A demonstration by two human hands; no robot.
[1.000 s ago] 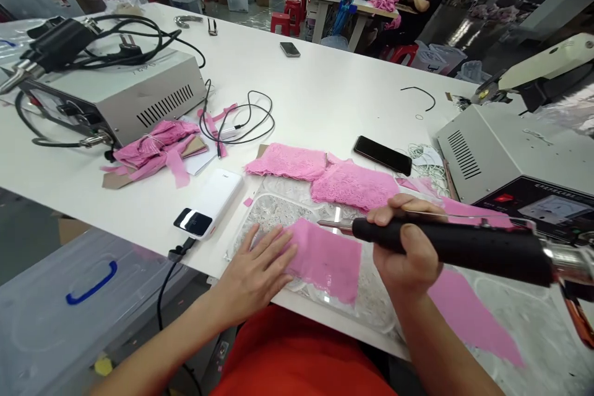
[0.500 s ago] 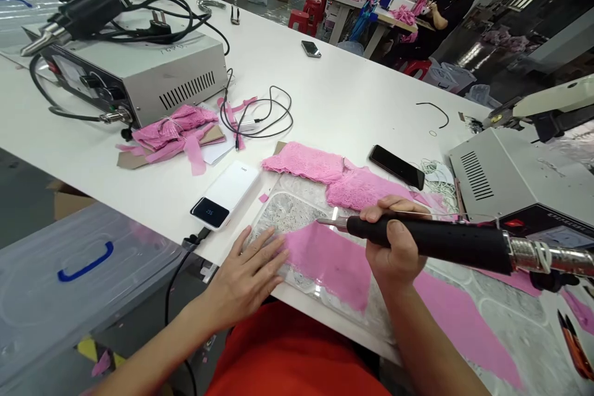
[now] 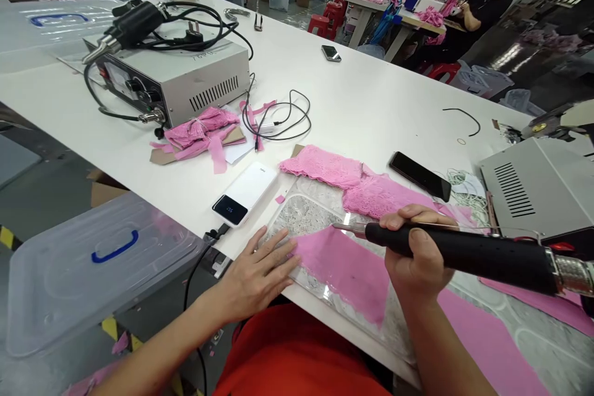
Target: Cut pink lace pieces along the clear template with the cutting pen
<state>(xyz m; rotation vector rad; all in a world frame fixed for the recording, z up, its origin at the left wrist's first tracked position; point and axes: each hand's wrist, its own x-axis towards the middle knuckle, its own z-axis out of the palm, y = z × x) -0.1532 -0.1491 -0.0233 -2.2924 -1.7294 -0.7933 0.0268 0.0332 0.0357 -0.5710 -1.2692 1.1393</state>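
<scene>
My left hand (image 3: pixel 257 272) lies flat with fingers spread, its fingertips on the left end of a pink lace strip (image 3: pixel 346 269). The strip rests on a clear scratched plate (image 3: pixel 301 213) at the table's near edge. My right hand (image 3: pixel 417 253) is wrapped round the black handle of a hot cutting tool (image 3: pixel 464 252). The tool's metal tip (image 3: pixel 346 229) sits at the strip's upper edge. Two folded pink lace pieces (image 3: pixel 352 179) lie just beyond the plate.
A white power bank (image 3: pixel 244 193) lies left of the plate, a black phone (image 3: pixel 420 175) behind it. Grey power units stand at left (image 3: pixel 185 77) and right (image 3: pixel 538 189). Cables (image 3: pixel 278 117) and pink scraps (image 3: pixel 199 136) lie between. A plastic bin (image 3: pixel 97 263) stands below the table edge. A person sews in the background.
The view has shifted, so everything sits further right and lower in the picture. Both hands keep their places on the strip and the tool; the tip stays at the strip's upper edge.
</scene>
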